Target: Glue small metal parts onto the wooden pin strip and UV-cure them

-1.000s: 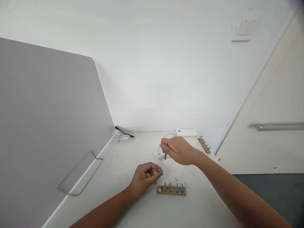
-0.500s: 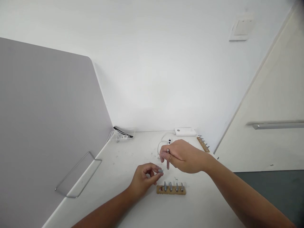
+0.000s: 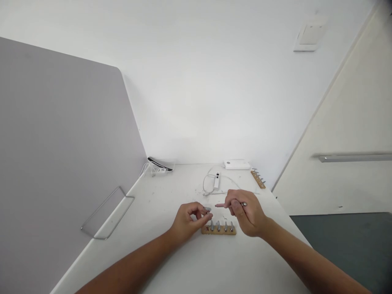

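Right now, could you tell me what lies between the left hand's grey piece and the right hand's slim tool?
In the head view, the gap from the grey piece in the left hand to the slim tool in the right hand is bare.

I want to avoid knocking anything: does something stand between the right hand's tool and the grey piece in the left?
Nothing visible stands between the slim tool in the right hand and the grey piece in the left hand; the brown board lies nearer the person.

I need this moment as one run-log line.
left hand: pinching small grey piece; right hand: gripping metal-ended tool; wooden strip: four grey pegs upright
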A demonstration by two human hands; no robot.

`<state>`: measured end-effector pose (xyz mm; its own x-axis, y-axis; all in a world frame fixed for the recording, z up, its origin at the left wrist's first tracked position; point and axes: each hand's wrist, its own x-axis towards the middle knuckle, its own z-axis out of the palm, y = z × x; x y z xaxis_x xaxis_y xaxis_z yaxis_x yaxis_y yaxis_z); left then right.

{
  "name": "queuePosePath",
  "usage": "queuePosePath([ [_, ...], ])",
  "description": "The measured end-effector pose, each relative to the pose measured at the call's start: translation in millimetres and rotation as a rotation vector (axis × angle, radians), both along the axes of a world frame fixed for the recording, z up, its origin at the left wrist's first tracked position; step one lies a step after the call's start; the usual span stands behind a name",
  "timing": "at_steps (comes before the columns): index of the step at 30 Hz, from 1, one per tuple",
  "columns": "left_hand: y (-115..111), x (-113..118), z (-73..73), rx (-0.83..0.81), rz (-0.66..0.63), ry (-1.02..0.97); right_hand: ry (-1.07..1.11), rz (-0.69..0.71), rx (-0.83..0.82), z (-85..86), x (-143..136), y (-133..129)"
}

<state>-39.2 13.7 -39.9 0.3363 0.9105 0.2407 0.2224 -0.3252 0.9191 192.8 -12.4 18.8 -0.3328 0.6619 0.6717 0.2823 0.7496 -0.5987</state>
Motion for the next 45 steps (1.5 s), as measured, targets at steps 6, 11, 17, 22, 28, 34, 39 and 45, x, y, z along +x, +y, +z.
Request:
queuePosePath([
  [6, -2.4, 1.1, 9.0, 0.136, -0.006, 0.062, 0.060, -0.046, 0.063, -12.2, -8.4, -11.3],
  [11, -3.9, -1.0, 12.3, 0.284, -0.112, 0.109, 0.005, -0.050, 0.174, -16.6, -13.2, -13.5],
  [17, -2.2, -1.6, 6.1, 0.401, -0.144, 0.180, -0.032, -0.037, 0.275, -20.2, -13.3, -16.4],
  [22, 0.4, -1.8, 2.0, 0.498, -0.123, 0.247, -0.051, -0.146, 0.179, -24.4, -10.4, -17.0],
  [28, -0.6, -1.5, 2.7, 0.494, -0.105, 0.253, -0.080, -0.181, 0.076, -28.5, -0.2, -12.4],
  [34, 1.3, -3.0, 0.2, 0.508, -0.106, 0.257, -0.040, 0.016, -0.028, -20.2, 2.4, -17.9],
  [39, 1.2, -3.6, -0.1, 0.525, -0.141, 0.239, -0.065, 0.029, -0.011, -17.2, -7.8, -26.4],
  [45, 2.3, -5.4, -3.9, 0.574, -0.203, 0.216, -0.077, -0.112, 0.070, -21.4, -4.8, -19.9],
])
